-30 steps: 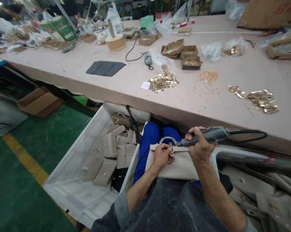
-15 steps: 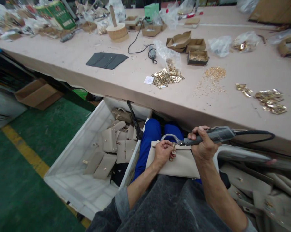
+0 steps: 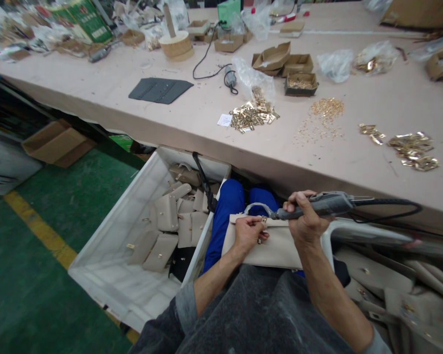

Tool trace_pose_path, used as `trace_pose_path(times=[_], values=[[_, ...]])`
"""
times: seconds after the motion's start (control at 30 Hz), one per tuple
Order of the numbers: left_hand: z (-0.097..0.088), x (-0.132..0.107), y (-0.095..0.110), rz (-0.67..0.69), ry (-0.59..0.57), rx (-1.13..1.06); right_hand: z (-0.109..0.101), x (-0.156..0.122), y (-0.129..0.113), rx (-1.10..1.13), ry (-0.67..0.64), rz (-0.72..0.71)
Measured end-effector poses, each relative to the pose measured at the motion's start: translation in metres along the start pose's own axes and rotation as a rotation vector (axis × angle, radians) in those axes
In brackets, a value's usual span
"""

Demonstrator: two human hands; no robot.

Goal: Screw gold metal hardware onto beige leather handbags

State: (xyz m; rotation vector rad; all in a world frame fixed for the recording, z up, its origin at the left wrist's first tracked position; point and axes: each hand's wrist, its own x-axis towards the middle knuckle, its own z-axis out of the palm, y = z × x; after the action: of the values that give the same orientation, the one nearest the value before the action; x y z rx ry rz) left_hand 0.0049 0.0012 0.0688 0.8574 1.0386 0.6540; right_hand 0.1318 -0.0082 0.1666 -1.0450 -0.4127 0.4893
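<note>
A beige handbag (image 3: 280, 248) lies across my lap, its handle (image 3: 259, 204) pointing away from me. My left hand (image 3: 248, 233) rests on the bag's front, fingers pinched on a small gold metal fitting (image 3: 263, 220) at the flap's edge. More gold metal shows beneath those fingers, its shape partly hidden. My right hand (image 3: 305, 219) is wrapped around a grey electric screwdriver (image 3: 332, 203) held nearly level. The tool's nose points left, close to the fitting; whether the bit touches it I cannot tell.
Left of my legs, a white bin (image 3: 107, 265) holds several beige bags and a black one. More beige bags (image 3: 376, 270) lie at the right. On the table (image 3: 192, 123) are gold plates (image 3: 253, 117), tiny gold screws (image 3: 328, 110), cardboard boxes and another corded screwdriver (image 3: 230, 77).
My right hand and the screwdriver have shifted slightly left, bringing the nose nearer the gold fitting. My left hand keeps its pinch, and the bag stays on my lap.
</note>
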Motion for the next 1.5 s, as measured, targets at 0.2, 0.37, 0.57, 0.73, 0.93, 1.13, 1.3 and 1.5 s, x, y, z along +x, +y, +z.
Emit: trace_pose_path(times=[0.2,0.37,0.57,0.73,0.93,1.13,1.3,1.5], values=[[0.000,0.002,-0.004,-0.013,0.011,-0.012,0.001,-0.002,0.004,-0.028,0.005,-0.009],[-0.002,0.003,-0.005,-0.017,-0.004,-0.014,0.000,-0.003,0.006,-0.037,0.014,-0.023],[-0.003,0.002,-0.006,-0.020,-0.030,-0.011,0.002,-0.004,0.006,-0.047,0.009,-0.028],[-0.003,0.002,-0.006,-0.016,-0.023,-0.006,0.002,-0.005,0.008,-0.077,-0.004,-0.048],[-0.003,0.002,-0.007,-0.003,-0.055,0.006,0.000,-0.006,0.014,-0.142,-0.047,-0.086],[-0.004,0.001,-0.007,0.017,-0.075,0.023,-0.004,-0.008,0.016,-0.203,-0.131,-0.122],[-0.005,0.000,-0.007,0.010,-0.098,0.028,-0.010,-0.005,0.022,-0.230,-0.224,-0.106],[-0.006,0.000,-0.008,-0.008,-0.088,0.006,-0.017,-0.002,0.028,-0.212,-0.305,-0.044]])
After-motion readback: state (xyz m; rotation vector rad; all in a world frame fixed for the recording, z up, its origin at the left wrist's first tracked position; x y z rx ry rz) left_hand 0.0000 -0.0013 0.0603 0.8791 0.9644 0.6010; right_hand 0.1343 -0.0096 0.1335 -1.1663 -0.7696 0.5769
